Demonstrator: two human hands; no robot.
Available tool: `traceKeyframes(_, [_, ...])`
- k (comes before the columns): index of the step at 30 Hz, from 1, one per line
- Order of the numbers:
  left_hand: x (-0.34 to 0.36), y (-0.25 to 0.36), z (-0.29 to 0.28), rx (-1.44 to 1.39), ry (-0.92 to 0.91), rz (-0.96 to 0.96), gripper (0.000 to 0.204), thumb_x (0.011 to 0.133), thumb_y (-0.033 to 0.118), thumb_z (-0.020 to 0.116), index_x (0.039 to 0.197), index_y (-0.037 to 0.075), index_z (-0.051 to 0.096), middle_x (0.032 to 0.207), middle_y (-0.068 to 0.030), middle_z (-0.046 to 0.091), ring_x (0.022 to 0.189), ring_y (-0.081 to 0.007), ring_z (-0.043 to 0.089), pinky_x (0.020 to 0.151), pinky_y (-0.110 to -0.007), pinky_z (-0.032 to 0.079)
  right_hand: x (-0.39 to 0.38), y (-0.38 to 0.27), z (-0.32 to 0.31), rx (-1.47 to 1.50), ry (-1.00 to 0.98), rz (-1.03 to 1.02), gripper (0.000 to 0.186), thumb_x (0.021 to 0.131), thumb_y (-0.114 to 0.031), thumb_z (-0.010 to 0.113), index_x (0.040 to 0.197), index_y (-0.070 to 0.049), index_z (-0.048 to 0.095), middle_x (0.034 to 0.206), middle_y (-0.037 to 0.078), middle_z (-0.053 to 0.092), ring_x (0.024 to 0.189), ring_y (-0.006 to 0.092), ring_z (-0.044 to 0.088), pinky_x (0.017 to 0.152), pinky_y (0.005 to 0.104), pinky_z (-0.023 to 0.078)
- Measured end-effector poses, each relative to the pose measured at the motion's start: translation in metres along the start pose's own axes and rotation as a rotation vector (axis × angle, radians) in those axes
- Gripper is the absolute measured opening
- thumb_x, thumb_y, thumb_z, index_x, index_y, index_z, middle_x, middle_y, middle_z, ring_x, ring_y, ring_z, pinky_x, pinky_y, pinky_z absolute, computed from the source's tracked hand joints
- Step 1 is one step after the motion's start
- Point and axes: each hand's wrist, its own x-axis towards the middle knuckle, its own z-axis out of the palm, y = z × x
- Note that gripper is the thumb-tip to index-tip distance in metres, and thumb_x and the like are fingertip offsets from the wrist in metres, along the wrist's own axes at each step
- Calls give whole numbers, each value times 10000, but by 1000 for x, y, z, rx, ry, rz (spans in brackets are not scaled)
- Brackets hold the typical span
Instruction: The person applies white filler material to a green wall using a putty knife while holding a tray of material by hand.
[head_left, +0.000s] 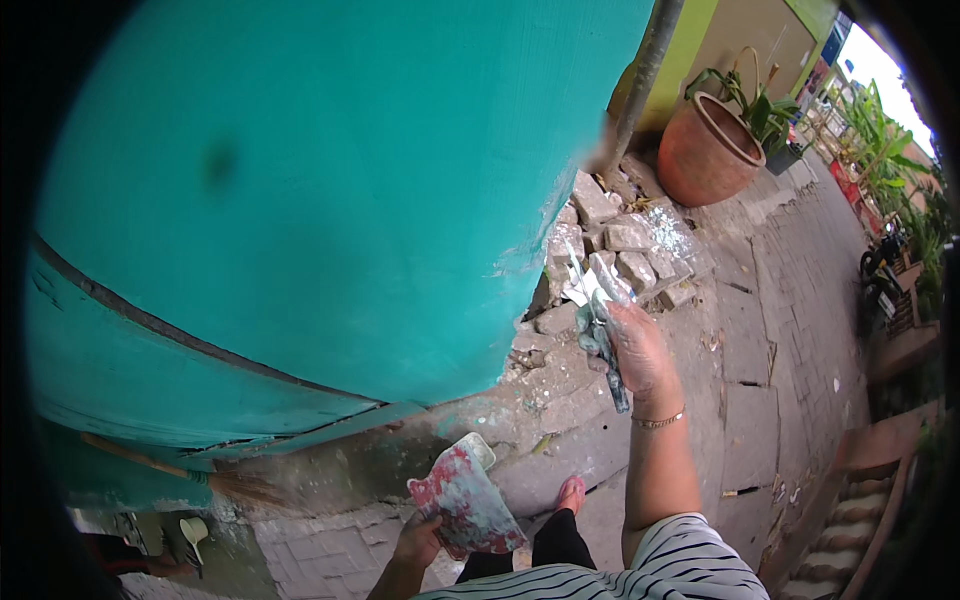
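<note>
My right hand (630,340), streaked with teal and white paint, is closed round a hand tool with a dark handle (617,388) and a thin pale blade (575,262). It is raised in front of a broken corner of the teal wall (330,190). Part of the tool is hidden behind my fingers, so its exact kind is unclear. Low in front of me, my left hand (416,543) grips the edge of a flat red board (468,498), smeared with teal and white. A pale grey piece (480,450) shows at the board's far end.
Broken bricks (620,240) are heaped at the wall's corner, beside a pole (645,80). Beyond stands a large clay pot (708,152) with a plant. A straw broom (245,488) lies at the left. Another person's arm (165,568) and a white scoop (193,530) show lower left.
</note>
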Motion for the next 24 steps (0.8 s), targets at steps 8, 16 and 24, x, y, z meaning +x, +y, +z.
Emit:
traceKeyframes(8, [7,4,7,7,-52,6,505,882,-9,534,1368,30,404,1264,-131,580,1184,-295,556,1016,-486,434,-20,-30,38,-419,-185,-282,385,971,-211,555,1322,-58,514,787,-7,526,594,73,459,469,222,370])
traceKeyframes(16, [3,10,-3,29,-35,-42,490,884,-1,543,1358,36,426,1269,-122,580,1195,-291,547,1034,-485,416,-25,6,9,-264,-101,-213,465,968,-341,571,1322,-47,509,753,-19,484,568,80,451,438,239,385])
traceKeyframes(24, [1,11,8,23,-53,-3,511,858,14,587,1342,17,425,1238,-125,589,1161,-291,568,1015,-466,437,-23,21,58,-477,-26,-518,479,996,-95,462,1463,-40,374,1046,19,569,871,79,499,786,232,427])
